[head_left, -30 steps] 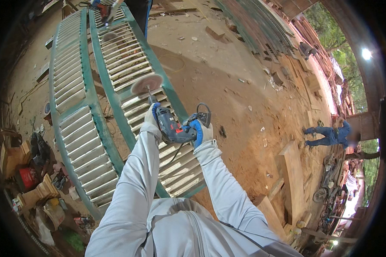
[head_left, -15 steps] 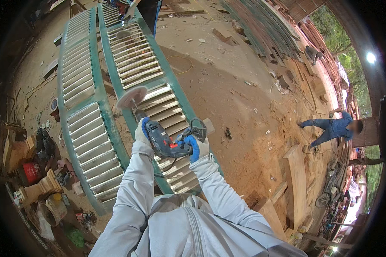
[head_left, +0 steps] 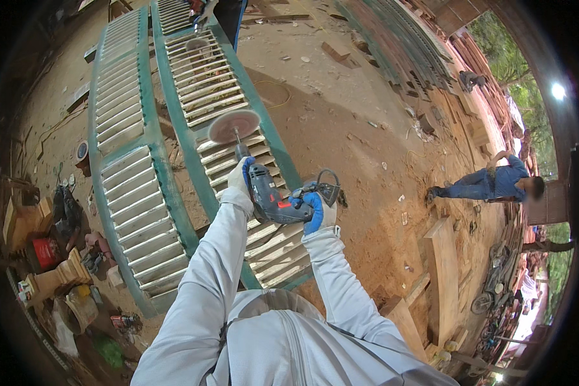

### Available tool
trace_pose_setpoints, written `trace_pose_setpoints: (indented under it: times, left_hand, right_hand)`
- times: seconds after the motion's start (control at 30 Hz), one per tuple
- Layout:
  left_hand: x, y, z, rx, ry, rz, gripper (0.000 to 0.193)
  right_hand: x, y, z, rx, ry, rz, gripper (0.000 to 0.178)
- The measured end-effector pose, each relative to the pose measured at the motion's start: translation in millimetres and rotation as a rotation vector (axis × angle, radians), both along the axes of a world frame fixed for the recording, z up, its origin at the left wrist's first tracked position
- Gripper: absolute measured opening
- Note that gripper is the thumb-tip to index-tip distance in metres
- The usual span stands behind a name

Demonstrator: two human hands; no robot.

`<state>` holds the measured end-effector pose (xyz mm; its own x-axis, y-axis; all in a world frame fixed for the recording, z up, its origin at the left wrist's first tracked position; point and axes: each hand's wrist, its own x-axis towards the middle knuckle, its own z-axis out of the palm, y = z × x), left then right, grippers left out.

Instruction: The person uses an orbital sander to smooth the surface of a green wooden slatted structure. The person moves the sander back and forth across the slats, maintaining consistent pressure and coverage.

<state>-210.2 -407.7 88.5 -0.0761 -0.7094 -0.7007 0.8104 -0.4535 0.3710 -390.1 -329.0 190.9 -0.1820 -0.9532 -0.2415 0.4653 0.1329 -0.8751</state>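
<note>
Both my hands hold a dark blue power drill (head_left: 268,193), fitted with a round reddish sanding disc (head_left: 234,127). My left hand (head_left: 240,176), in a white and blue glove, is wrapped around the front of the drill behind its shaft. At the rear handle, my right hand (head_left: 320,211) grips in a matching glove, its fingers closed; a dark cable loops beside it. Under the drill lies a green louvred shutter (head_left: 285,157) with pale bare slats. The disc overlaps its slats; whether it touches them I cannot tell.
A second green shutter (head_left: 149,132) lies alongside on the left. At the far end of the near shutter, another sanding disc (head_left: 197,44) is worked by a co-worker. A person in blue (head_left: 495,183) is at the right. Planks (head_left: 441,276) and a red container (head_left: 47,254) lie around.
My hands have carried the drill to the right, taking the disc from the shutter's left frame across its slats. At the right, the person in blue has changed stance, legs closer together.
</note>
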Motion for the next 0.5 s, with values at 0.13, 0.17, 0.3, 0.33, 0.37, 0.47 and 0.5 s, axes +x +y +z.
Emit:
trace_pose_setpoints:
  times: [0.13, 0.17, 0.3, 0.33, 0.37, 0.47, 0.5]
  left_hand:
    - [-5, 18, -32, 0.06, 0.074, 0.011, 0.026]
    - [-3, 17, -39, 0.054, 0.055, 0.0, 0.026]
    - [15, 20, -52, 0.057, -0.007, -0.004, 0.029]
    - [14, 20, -39, 0.054, 0.039, -0.021, 0.031]
    - [13, 20, -26, 0.052, 0.084, -0.038, 0.032]
    - [15, 20, -19, 0.056, 0.164, -0.045, 0.036]
    - [16, 20, -24, 0.06, 0.181, -0.042, 0.037]
  right_hand:
    - [0, 6, -7, 0.046, 0.055, -0.001, 0.017]
    - [-3, 8, -18, 0.038, 0.012, -0.004, 0.019]
    - [18, 6, -15, 0.066, 0.043, -0.007, 0.018]
    - [18, 3, -12, 0.072, 0.073, -0.001, 0.017]
    - [17, -1, -11, 0.079, 0.103, 0.006, 0.016]
    - [18, -8, -12, 0.112, 0.102, 0.055, 0.013]
    - [19, -10, -6, 0.104, 0.185, 0.084, 0.01]
